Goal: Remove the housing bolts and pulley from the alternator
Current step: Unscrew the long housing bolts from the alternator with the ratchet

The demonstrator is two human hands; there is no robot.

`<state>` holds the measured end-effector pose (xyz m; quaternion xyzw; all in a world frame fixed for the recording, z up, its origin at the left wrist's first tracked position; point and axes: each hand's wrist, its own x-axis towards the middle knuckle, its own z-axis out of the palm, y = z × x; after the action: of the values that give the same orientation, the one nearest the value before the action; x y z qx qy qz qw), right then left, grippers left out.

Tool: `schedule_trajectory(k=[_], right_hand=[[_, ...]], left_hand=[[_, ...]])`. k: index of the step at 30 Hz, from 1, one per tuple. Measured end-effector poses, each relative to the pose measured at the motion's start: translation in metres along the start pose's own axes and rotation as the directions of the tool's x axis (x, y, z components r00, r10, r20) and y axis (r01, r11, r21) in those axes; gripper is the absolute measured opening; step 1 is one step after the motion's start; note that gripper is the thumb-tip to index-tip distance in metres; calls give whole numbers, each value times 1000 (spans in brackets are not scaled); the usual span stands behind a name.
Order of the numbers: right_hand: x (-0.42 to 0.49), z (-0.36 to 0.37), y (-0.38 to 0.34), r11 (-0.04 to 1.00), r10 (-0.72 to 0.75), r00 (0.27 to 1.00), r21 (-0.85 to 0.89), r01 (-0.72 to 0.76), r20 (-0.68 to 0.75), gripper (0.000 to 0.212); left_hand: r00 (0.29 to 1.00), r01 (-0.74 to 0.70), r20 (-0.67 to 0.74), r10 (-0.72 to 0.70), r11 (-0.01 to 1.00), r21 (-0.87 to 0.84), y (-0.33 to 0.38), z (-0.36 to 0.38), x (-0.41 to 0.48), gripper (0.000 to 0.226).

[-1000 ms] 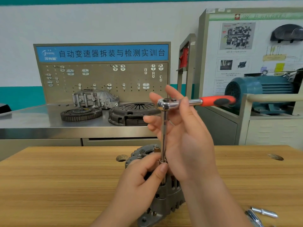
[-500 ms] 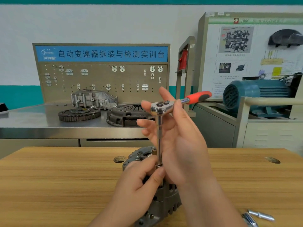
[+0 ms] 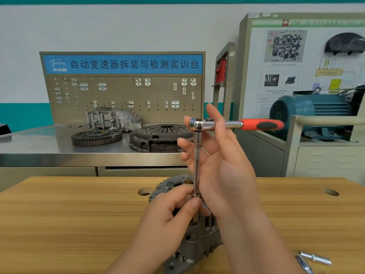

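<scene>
A grey alternator (image 3: 197,244) stands on the wooden table (image 3: 69,214), partly hidden by my hands. A chrome ratchet (image 3: 199,124) with a red handle (image 3: 262,124) pointing right sits on top of a long extension bar (image 3: 196,165) that runs straight down to the alternator's housing. My left hand (image 3: 169,214) pinches the lower end of the bar between thumb and fingers, just above the housing. My right hand (image 3: 223,171) is held upright behind the bar, its fingers straight and touching the ratchet head. The bolt under the socket is hidden.
Loose metal sockets (image 3: 316,259) lie at the table's near right. The tabletop has round holes (image 3: 144,191) left of the alternator and at the far right. Behind stands a steel bench with a flywheel (image 3: 96,136), a clutch cover (image 3: 160,137) and a blue motor (image 3: 308,109).
The red handle swung away from me half a second ago and has come back round to point right. My left hand kept its pinch on the bar.
</scene>
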<state>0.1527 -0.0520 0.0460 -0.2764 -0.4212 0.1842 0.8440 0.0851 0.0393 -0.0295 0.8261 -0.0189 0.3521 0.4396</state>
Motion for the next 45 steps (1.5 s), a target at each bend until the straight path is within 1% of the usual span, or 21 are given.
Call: schedule_trajectory(k=[4,6,10,12,14,15,16,17,19,21,23,26,28,30,32,34,36,38,40,43,45], right_hand=[[1,-3,1,962,-147,989,-234,141,-10,23],[0,-2,2,940,-192,981,-285,185,5,22],[0,0,1,990,-89,995,-110,93,34,24],[1,1,-1,1000,-11,999,-10,11,40,34],[1,2,-3,999,31,999,28,-32,30,41],[1,2,-2,1000,16,1000,9,-16,27,37],[1,2,-2,999,-17,1000,-37,18,22,29],[0,2,-1,994,-56,998,-91,57,16,23],[-1,2,1,977,-120,993,-174,121,12,23],[0,3,2,979,-124,992,-160,126,18,23],[0,3,1,993,-79,996,-84,81,32,25],[0,1,-2,1000,-8,999,0,8,34,41],[0,1,-2,999,-26,999,-30,27,26,37],[-1,0,-2,983,-101,995,-151,102,12,24],[-1,0,-1,954,-178,984,-242,175,10,24],[-2,1,0,957,-181,983,-225,181,21,24],[-2,2,0,984,-114,993,-131,118,36,25],[-2,3,-2,997,-46,998,-52,49,52,35],[-2,4,-3,1000,-11,998,-27,13,57,41],[-2,4,-1,989,-78,996,-126,82,41,25],[-2,3,0,969,-136,990,-203,138,24,24]], left_hand=[[998,49,-48,-50,998,-28,-3,1,1,15],[998,39,-54,-41,998,-39,-2,2,1,17],[1000,15,-18,-17,997,-82,0,2,-1,28],[1000,-1,10,2,999,-46,2,0,-1,28],[1000,-19,15,19,1000,-1,3,-1,0,22],[1000,-20,0,20,1000,-4,3,0,0,14],[1000,-16,-21,16,1000,-6,3,0,-1,14],[999,-6,-49,7,1000,8,4,0,-1,22],[998,18,-66,-15,999,38,4,1,-1,31],[998,23,-54,-21,999,39,6,1,-1,30],[999,6,-37,-6,1000,0,5,1,-2,17],[1000,-23,-7,23,1000,-19,3,1,-2,26],[999,-35,-7,35,999,-3,2,0,-3,27],[999,-18,-42,18,1000,7,3,1,-2,21],[997,13,-71,-14,1000,-6,2,3,-1,16],[997,25,-77,-27,999,-22,2,4,-1,19],[998,8,-70,-10,999,-33,2,4,-1,25],[999,-18,-34,17,1000,-19,1,3,-2,27],[1000,-18,3,18,1000,-23,1,3,-2,28],[1000,5,-3,-5,1000,-24,2,2,-2,29],[1000,15,-25,-15,1000,-1,2,3,-1,21]])
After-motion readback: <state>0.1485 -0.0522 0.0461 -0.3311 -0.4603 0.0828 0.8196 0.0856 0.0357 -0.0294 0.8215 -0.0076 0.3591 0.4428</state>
